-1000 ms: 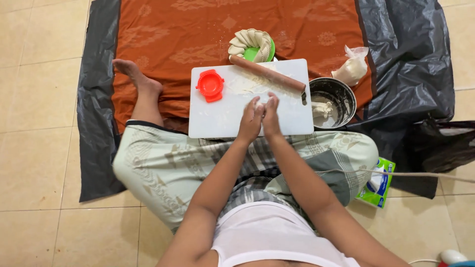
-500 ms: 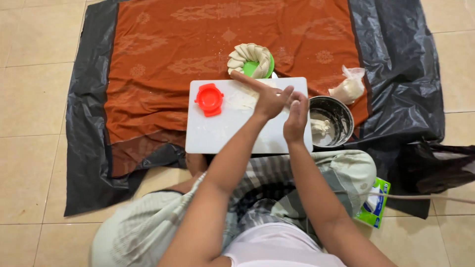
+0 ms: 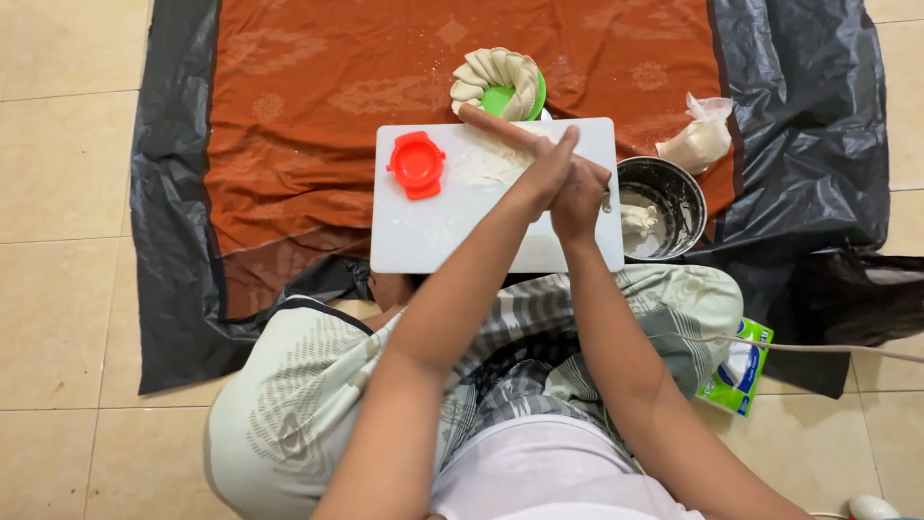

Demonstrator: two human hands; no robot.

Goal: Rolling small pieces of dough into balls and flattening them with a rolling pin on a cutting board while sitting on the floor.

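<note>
While pressed together over white cutting board (image 3: 433,241): left hand (image 3: 544,173) & right hand (image 3: 582,197), fingers closed palm-to-palm; contents hidden, cannot tell. Nearby: rolling pin (image 3: 496,127), flattened dough (image 3: 486,166). Dough prob. soft, light, sticky, tears easily; lift by edges.

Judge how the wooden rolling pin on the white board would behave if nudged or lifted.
The rolling pin is a round, stiff-looking stick lying across the white board, so a sideways push would probably roll it. It looks slim, likely light. Flour dusting nearby may make it slightly slippery.
</note>
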